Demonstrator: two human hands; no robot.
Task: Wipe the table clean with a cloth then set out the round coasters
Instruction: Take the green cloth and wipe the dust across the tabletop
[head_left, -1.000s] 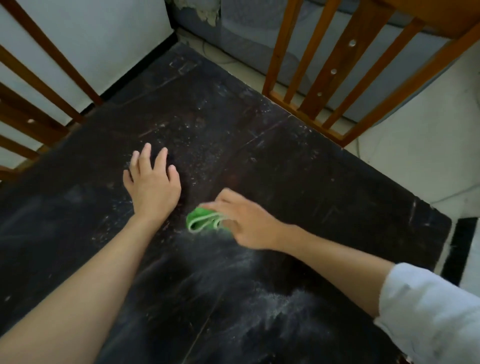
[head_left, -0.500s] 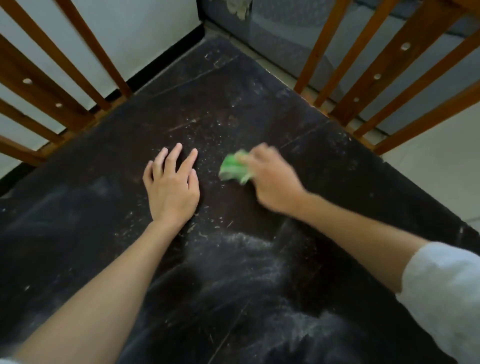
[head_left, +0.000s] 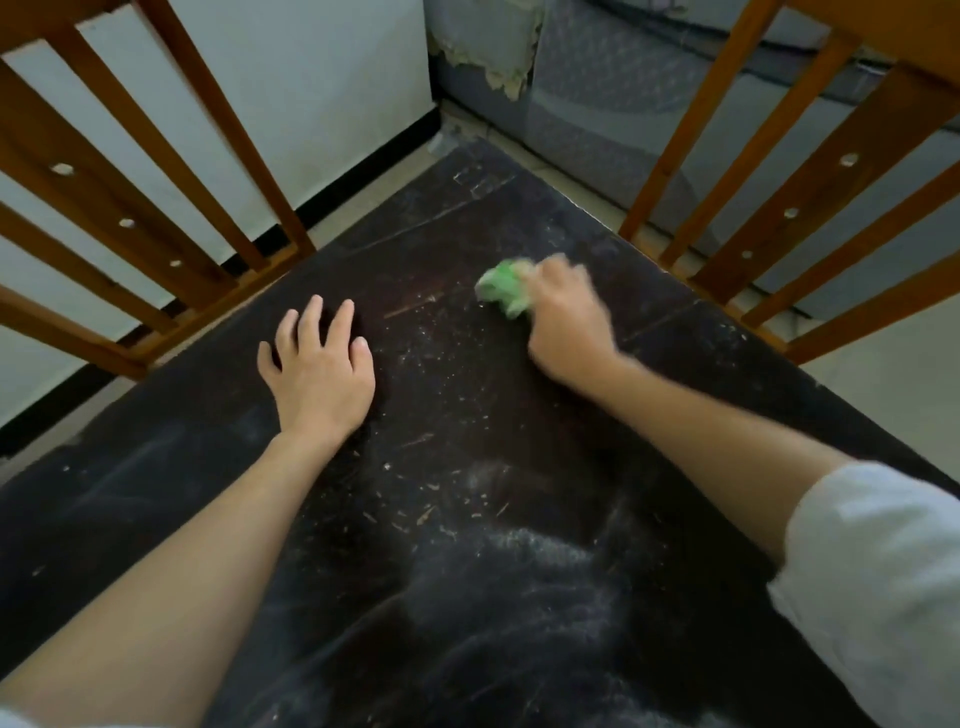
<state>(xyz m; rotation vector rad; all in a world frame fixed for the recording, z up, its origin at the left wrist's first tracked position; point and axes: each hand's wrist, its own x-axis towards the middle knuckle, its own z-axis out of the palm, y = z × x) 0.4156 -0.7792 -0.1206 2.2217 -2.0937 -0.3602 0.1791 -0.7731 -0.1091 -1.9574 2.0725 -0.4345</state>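
1. My right hand (head_left: 563, 322) is curled round a bunched green cloth (head_left: 503, 287) and holds it against the table (head_left: 519, 415); the hand is blurred, so I cannot make out the single fingers.
2. The cloth pokes out on the far-left side of the fist, on the far part of the tabletop, near its right edge.
3. My left hand (head_left: 322, 369) lies flat on the table, palm down, fingers spread and straight, holding nothing. It sits well to the left of the cloth, apart from it.
4. The dark tabletop carries pale specks between my hands and a smeared whitish dust patch (head_left: 524, 561) nearer to me.
5. A white sleeve (head_left: 878, 582) covers my right upper arm.
6. Wooden chair backs (head_left: 130, 208) stand at the far-left and far-right edges of the table.
7. I cannot see any coasters.
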